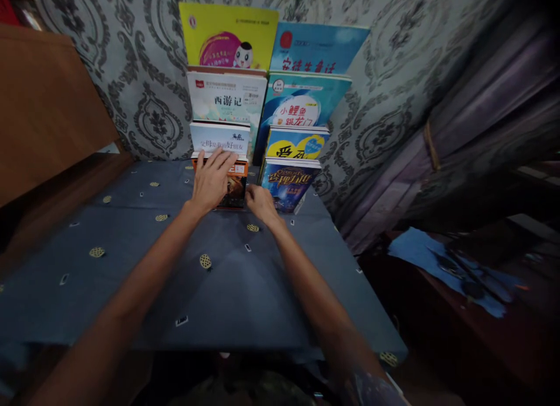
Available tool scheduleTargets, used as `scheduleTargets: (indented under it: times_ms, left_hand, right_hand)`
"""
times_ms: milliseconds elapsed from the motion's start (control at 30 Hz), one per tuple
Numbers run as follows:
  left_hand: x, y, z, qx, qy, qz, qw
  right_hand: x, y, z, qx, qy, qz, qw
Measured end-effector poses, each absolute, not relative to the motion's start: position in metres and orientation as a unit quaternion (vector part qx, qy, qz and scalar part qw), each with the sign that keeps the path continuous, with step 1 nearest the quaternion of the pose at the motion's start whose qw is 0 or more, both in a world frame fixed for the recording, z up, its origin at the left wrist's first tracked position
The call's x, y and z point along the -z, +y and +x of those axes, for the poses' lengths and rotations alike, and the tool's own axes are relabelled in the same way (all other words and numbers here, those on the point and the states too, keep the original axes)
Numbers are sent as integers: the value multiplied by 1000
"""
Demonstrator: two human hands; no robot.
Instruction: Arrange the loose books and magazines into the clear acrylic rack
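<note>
My left hand (pixel 212 178) lies over the front of a small orange and black book (pixel 236 187), fingers spread across its top edge. Their tips reach the white book (pixel 219 139) standing just behind. Beside the orange and black book's lower right edge is my right hand (pixel 261 202), its fingers curled in and their tips hard to see. A dark blue book (pixel 291 185) with gold lettering stands close to the right of that hand. Both front books lean back against the ones behind them.
Taller books rise in two columns behind: a white one (pixel 227 97), a teal one (pixel 306 97), a yellow-green one (pixel 230 35) and a blue one (pixel 319 47). Patterned wall covering (pixel 157 114) backs the blue tablecloth (pixel 227 289). A brown wooden panel (pixel 48 102) stands left; a curtain (pixel 394 172) hangs right.
</note>
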State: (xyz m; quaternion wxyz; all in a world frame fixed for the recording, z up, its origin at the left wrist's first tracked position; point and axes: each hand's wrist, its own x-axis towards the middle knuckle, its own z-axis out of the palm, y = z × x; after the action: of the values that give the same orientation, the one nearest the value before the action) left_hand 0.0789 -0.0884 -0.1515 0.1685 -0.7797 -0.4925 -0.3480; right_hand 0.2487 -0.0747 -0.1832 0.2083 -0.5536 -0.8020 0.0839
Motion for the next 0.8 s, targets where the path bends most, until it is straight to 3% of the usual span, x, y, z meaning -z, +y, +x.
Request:
scheduleTargets:
  times_ms: [467,633,800]
  left_hand:
    - [153,-89,74,314,-470,-804,184]
    - [180,-96,52,451,-529,-681,231]
    - [222,-94,28,508,-591,-612,130]
  right_hand:
    - [183,-78,250,-96,-800,-560,194]
    - [179,-81,246,-91,-794,-576,170]
    - [180,-85,239,-83,-780,-599,160]
